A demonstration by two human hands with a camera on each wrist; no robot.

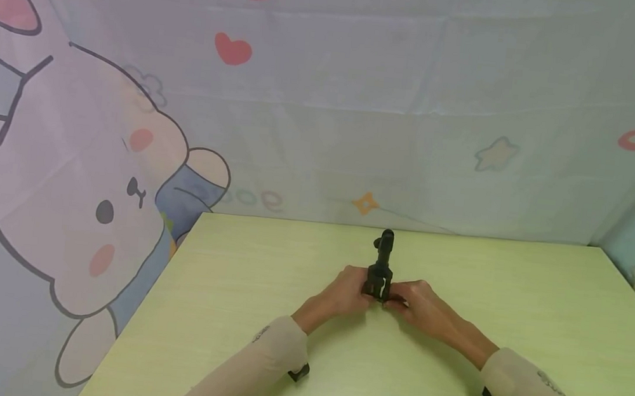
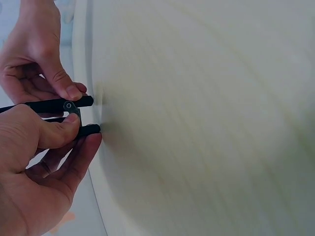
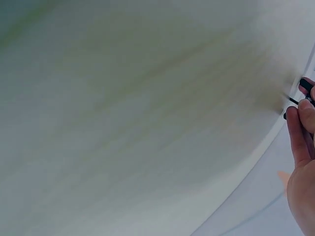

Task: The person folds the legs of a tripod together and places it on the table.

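Observation:
In the head view, a small black tripod-like stand (image 1: 380, 274) is upright over the table, a rounded knob at its upper end. My left hand (image 1: 347, 292) grips its lower left side. From the right, my right hand (image 1: 423, 307) pinches the lower part between thumb and fingers. The left wrist view shows two black legs (image 2: 84, 101) with a small hinged link between them, and both thumbs pressing close to that link. Only the leg ends and a thin dark rod (image 3: 293, 100) show at the edge of the right wrist view, beside my right hand's fingers (image 3: 296, 135).
The pale yellow-green table (image 1: 425, 393) spreads around both forearms. Behind it hangs a light cloth backdrop (image 1: 330, 129) with hearts and stars, meeting the table's back edge. A printed cartoon rabbit (image 1: 75, 213) covers the left side. Dark wrist devices (image 1: 299, 372) sit under both sleeves.

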